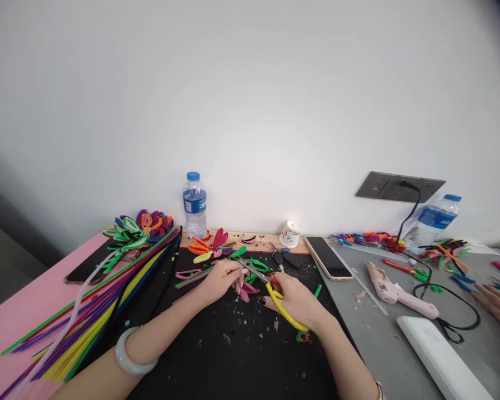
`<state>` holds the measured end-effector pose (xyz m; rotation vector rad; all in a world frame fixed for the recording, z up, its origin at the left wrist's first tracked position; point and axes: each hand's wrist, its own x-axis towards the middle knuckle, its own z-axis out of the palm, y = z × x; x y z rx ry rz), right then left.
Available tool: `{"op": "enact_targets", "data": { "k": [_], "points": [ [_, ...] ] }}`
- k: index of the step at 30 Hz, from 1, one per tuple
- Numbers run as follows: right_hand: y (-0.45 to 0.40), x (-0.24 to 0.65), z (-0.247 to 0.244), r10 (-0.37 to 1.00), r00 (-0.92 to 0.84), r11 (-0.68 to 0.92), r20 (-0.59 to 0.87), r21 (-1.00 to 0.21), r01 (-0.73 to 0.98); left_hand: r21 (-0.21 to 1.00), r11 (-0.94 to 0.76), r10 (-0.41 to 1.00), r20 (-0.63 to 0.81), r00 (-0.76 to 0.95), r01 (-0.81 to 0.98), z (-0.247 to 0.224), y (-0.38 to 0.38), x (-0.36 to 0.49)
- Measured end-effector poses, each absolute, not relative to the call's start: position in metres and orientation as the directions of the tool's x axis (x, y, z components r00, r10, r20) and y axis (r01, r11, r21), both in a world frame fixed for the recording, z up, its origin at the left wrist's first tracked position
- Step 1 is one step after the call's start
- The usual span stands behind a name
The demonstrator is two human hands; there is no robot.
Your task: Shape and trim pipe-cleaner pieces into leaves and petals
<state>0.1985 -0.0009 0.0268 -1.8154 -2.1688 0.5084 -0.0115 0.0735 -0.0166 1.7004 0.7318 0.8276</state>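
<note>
My right hand (295, 303) grips scissors with yellow handles (286, 315). Their metal blades (253, 270) point left and reach my left hand's fingertips. My left hand (224, 279) is closed in a pinch over pipe cleaners; the exact piece between its fingers is mostly hidden. Below its fingertips, a pink pipe cleaner loop (249, 291) shows, and green pipe cleaner loops (258, 268) lie just behind the blades. Pink and green stems (187, 278) stick out to the left of that hand. Beyond it sit orange and pink loop shapes (210, 246).
Bundled pipe cleaners (104, 311) lie at left near a water bottle (195, 208). A paper cup (290, 234), small dark-handled scissors (279, 258) and a phone (329, 258) are behind. At right are a pink glue gun (400, 291), its cord, a white case (437, 355) and another person's hand (498, 305).
</note>
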Motion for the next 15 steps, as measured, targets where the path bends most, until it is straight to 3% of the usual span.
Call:
{"op": "enact_targets", "data": {
  "k": [5, 15],
  "points": [
    [-0.0015, 0.1954, 0.0292, 0.990, -0.139, 0.120, -0.022, -0.379, 0.917, 0.961, -0.268, 0.796, 0.179, 0.578, 0.071, -0.0159, 0.0735, -0.0115],
    [0.0036, 0.1954, 0.0258, 0.996, -0.089, 0.094, 0.031, -0.389, 0.917, 0.961, -0.271, 0.792, 0.184, 0.582, 0.064, -0.0133, 0.0707, -0.0087]
  ]
}}
